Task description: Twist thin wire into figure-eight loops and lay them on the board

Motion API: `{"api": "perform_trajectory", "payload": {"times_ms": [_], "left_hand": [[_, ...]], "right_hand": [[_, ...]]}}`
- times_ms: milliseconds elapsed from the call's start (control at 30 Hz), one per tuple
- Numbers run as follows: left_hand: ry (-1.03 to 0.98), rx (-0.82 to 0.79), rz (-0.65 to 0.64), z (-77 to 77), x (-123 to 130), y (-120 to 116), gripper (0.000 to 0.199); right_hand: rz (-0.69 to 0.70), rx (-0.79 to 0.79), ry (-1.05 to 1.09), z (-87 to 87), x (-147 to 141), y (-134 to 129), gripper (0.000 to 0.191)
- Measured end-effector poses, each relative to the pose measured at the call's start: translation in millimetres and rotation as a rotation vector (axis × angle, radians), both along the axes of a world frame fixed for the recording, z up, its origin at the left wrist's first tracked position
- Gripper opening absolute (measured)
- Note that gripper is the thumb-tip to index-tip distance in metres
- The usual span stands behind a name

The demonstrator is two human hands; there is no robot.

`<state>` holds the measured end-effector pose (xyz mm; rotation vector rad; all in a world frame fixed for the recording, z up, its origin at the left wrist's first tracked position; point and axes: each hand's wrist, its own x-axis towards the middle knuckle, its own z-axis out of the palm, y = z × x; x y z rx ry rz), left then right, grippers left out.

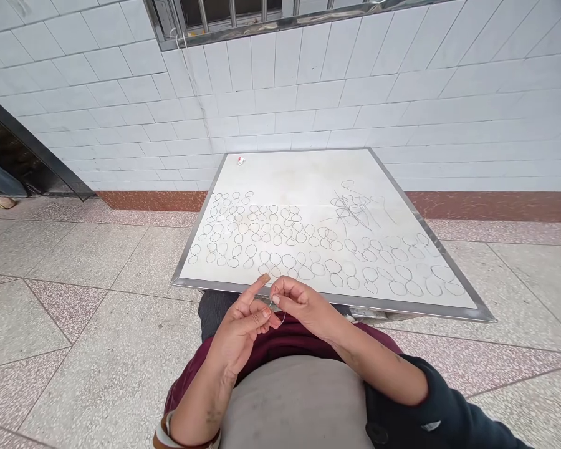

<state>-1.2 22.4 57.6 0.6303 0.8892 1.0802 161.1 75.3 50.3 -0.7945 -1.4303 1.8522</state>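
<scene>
A thin, light-coloured wire [284, 317], curved into a loop, runs between my two hands at the near edge of the table. My left hand [243, 324] pinches it between thumb and fingers, with the index finger stretched out. The fingertips of my right hand [302, 302] are closed on the wire's upper part. Just beyond my hands, rows of thin figure-eight wire loops [334, 273] lie flat on the white table [285, 174]. Farther right is a tangled heap of loose wire pieces [353, 207].
The tabletop has a grey metal rim [421, 219]. A small white-and-red object [241, 161] sits at its far left corner. Behind the table rises a white tiled wall [280, 100] with a barred window [262, 12]. Speckled floor tiles [93, 349] surround it.
</scene>
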Motion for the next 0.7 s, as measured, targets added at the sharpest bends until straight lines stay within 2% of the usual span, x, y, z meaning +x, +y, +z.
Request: {"api": "perform_trajectory", "payload": {"times_ms": [233,467,567,700], "left_hand": [[0.223,0.051,-0.004,6.0,0.0,-1.9,0.061],[0.069,-0.014,0.022,6.1,1.0,-1.9,0.063],[0.087,-0.029,0.03,5.3,0.7,-0.3,0.068],[0.158,0.035,0.074,0.9,2.4,-1.2,0.07]], "right_hand": [[0.029,0.128,-0.134,1.9,3.7,3.5,0.029],[0.111,-0.01,0.053,9.7,-0.1,2.5,0.029],[0.088,0.017,0.03,7.4,-0.1,2.2,0.028],[-0.03,0.131,-0.143,3.2,-1.1,-0.6,0.021]]}}
